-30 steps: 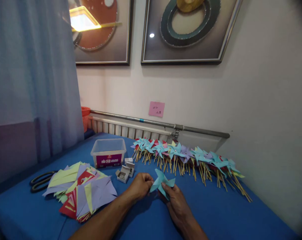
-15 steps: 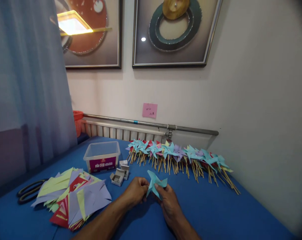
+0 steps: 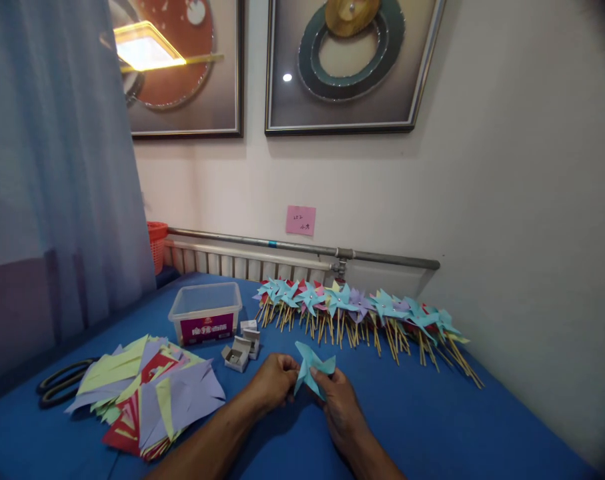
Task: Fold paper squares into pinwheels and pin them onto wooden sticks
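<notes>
A light blue paper pinwheel is held up over the blue-covered table, its blades folded toward the middle. My right hand grips it from the right, with the thumb pressed on its front near the centre. My left hand has its fingers closed in a pinch at the pinwheel's left edge; whether a small piece is also between those fingertips is hidden. Left of the hands stand small white boxes with their flaps up. Behind lies a long row of finished pinwheels on wooden sticks.
Cut paper sheets in purple, yellow and red are piled at left, beside black-handled scissors. A clear plastic tub stands behind them. A metal pipe and radiator run along the wall; a curtain hangs at left.
The view has shifted very slightly. Both hands keep the same hold at the light blue pinwheel, and nothing else has visibly moved.
</notes>
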`<state>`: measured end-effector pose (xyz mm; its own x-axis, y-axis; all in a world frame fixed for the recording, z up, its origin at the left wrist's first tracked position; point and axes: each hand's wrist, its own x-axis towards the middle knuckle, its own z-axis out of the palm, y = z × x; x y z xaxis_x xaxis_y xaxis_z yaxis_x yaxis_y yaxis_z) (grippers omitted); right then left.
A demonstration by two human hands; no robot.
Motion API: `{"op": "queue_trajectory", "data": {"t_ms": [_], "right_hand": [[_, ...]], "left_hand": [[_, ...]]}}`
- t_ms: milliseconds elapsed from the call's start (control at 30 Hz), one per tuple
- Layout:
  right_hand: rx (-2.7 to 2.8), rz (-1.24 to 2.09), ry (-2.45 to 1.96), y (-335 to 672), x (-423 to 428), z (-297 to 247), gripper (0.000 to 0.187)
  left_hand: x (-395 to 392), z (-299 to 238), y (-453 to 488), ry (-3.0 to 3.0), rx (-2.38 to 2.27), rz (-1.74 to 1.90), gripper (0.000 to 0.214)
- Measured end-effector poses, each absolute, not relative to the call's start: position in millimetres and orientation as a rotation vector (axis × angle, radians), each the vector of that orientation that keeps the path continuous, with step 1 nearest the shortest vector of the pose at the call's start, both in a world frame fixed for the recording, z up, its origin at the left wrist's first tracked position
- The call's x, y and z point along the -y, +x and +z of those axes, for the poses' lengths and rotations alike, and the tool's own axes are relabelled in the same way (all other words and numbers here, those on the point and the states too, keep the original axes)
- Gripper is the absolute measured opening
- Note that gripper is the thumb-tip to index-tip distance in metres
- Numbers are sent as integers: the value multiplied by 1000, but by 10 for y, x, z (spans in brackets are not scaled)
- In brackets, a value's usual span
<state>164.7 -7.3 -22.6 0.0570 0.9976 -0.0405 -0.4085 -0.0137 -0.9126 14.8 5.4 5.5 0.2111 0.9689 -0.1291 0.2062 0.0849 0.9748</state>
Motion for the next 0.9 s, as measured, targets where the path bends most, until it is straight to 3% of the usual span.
{"op": "queue_trajectory", "data": {"t_ms": [300, 900], "right_hand": [[787, 1336, -973, 1633, 38, -271, 47], [847, 1312, -943, 1655, -16, -390, 45]], "left_hand": [[-51, 33, 150, 1387, -1198, 865, 23], [-53, -59, 223, 1316, -1204, 887, 14]]}}
